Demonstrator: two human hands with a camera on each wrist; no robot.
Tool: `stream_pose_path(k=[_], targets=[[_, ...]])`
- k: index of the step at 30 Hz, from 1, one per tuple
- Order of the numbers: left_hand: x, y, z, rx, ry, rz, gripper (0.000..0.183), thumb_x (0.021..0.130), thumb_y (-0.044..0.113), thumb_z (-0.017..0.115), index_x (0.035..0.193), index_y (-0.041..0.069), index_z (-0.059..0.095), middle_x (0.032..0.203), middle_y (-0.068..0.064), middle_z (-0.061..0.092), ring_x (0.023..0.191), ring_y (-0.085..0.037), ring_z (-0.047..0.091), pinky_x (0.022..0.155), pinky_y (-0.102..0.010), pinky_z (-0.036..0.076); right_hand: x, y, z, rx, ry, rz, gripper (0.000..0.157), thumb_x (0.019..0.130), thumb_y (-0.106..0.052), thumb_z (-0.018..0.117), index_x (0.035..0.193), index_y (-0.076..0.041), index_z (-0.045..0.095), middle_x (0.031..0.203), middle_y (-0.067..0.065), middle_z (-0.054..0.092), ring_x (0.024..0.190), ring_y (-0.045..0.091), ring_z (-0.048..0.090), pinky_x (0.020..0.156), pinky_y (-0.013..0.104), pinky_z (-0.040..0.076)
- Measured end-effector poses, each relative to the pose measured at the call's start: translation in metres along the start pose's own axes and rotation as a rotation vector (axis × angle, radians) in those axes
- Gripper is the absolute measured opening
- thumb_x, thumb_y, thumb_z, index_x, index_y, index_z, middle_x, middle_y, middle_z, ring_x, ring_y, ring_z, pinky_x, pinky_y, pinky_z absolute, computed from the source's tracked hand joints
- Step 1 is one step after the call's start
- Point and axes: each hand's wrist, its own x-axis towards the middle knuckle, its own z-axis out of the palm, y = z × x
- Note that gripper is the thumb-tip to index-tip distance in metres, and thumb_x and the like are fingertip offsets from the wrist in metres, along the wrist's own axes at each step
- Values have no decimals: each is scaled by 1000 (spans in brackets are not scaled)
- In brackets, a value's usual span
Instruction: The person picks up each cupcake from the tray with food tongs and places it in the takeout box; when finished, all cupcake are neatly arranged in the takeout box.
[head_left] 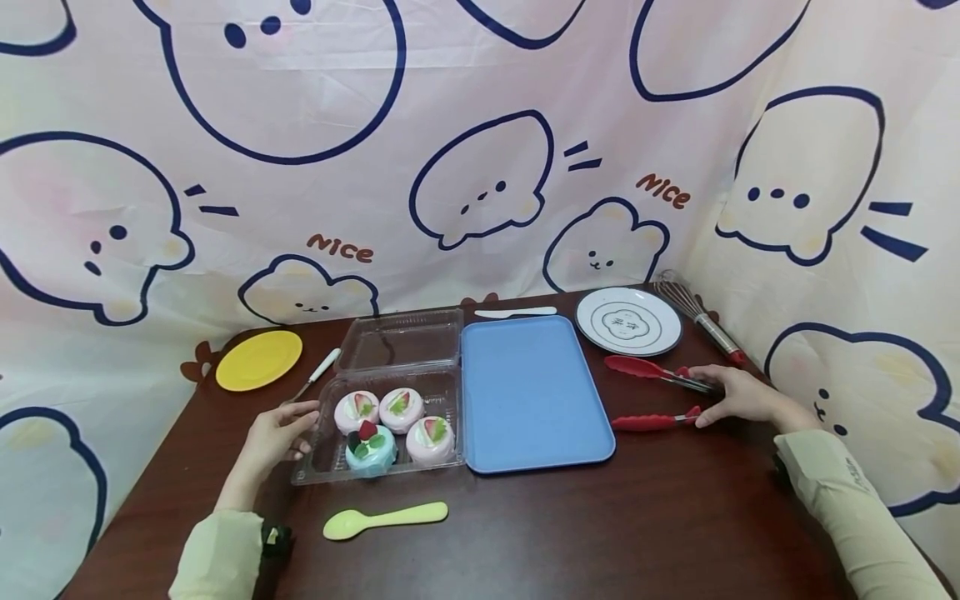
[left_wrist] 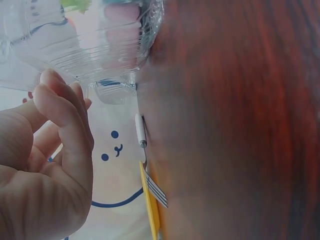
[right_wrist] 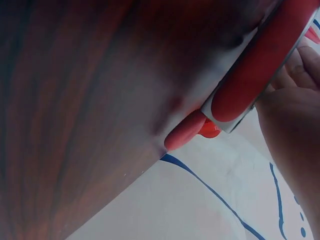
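Note:
A clear plastic container (head_left: 320,454) with its lid (head_left: 401,337) folded back holds several toy cakes: pink ones (head_left: 430,442) topped with strawberry slices and a blue one (head_left: 371,451). At its left edge is my left hand (head_left: 273,437), loosely bent, fingertips right at the rim. The left wrist view shows those fingers (left_wrist: 65,107) against the container's wall (left_wrist: 95,60). On the right, my right hand (head_left: 738,396) grips red-tipped tongs (head_left: 637,367), whose arms are spread apart and point left. A red tong handle (right_wrist: 265,60) partly covers that hand in the right wrist view.
Between the container and the tongs lies a blue tray (head_left: 536,396). Behind are a white plate (head_left: 660,333), a whisk (head_left: 697,312) and a white knife (head_left: 516,312). A yellow plate (head_left: 258,360) and fork (head_left: 322,367) lie left, a green spoon (head_left: 386,518) in front.

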Motion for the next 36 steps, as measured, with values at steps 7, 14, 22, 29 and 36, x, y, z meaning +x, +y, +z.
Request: stream_pose_path(k=[7, 14, 22, 29, 36], targets=[[-1, -1, -2, 2, 6, -10, 47, 93, 25, 52, 130, -3, 44, 87, -9, 58, 54, -13, 54, 52, -25, 49, 5, 0, 1, 0, -18, 0, 89, 64, -41, 79, 131, 4, 41, 128, 28, 45, 117, 43, 41, 92, 60, 33], [-2, -2, -5, 8, 3, -19, 46, 93, 25, 51, 130, -3, 44, 87, -9, 58, 54, -13, 54, 52, -25, 49, 7, -4, 3, -14, -8, -10, 89, 63, -42, 79, 130, 5, 42, 126, 29, 46, 116, 44, 42, 91, 60, 34], [-1, -3, -4, 10, -3, -15, 45, 93, 23, 51, 130, -3, 44, 87, -10, 57, 54, -13, 54, 52, -26, 49, 1, -8, 3, -4, -12, 6, 89, 64, -41, 79, 130, 5, 41, 127, 29, 45, 116, 43, 41, 91, 60, 34], [1, 0, -4, 5, -14, 2, 47, 93, 24, 51, 130, -4, 43, 90, -12, 57, 53, -13, 53, 52, -25, 49, -2, -7, 4, -6, -10, 23, 89, 64, -41, 79, 131, 4, 41, 127, 29, 45, 116, 43, 41, 90, 60, 35], [1, 1, -1, -7, -23, -11, 47, 93, 25, 51, 131, -3, 43, 89, -10, 57, 54, -13, 54, 53, -25, 49, -4, -6, 2, -12, -4, 21, 89, 63, -41, 79, 130, 5, 41, 127, 29, 46, 116, 43, 41, 90, 60, 35]])
